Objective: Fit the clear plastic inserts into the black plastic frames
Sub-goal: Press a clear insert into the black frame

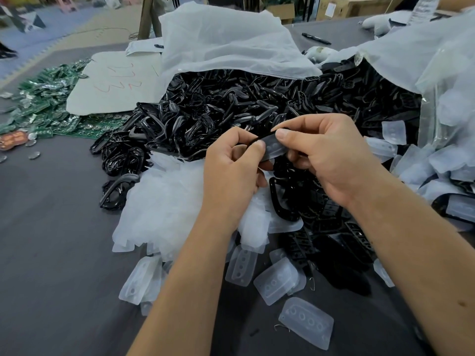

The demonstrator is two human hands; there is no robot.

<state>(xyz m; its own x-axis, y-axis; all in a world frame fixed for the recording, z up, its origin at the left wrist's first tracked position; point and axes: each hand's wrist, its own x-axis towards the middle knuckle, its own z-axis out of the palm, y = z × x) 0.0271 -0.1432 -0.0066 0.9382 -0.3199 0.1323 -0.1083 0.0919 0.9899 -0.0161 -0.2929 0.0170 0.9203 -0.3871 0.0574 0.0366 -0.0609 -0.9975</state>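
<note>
Both hands meet over the middle of the table and hold one small piece between them. It is a black plastic frame (253, 143) with a clear insert (274, 148) lying in it. My left hand (231, 170) pinches its left end with thumb and forefinger. My right hand (326, 160) grips its right end, thumb pressed on the top of the insert. A big heap of black frames (231, 109) spills from a clear bag behind the hands. Loose clear inserts (307, 322) lie scattered near the table's front, and a pile of them (164, 201) sits under my left wrist.
The open plastic bag (226, 42) covers the back of the grey table (51, 253). Green circuit boards (46, 104) and a paper sheet (113, 83) lie at the left. More black parts (334, 227) sit under my right forearm. A black marker (316, 38) lies far back.
</note>
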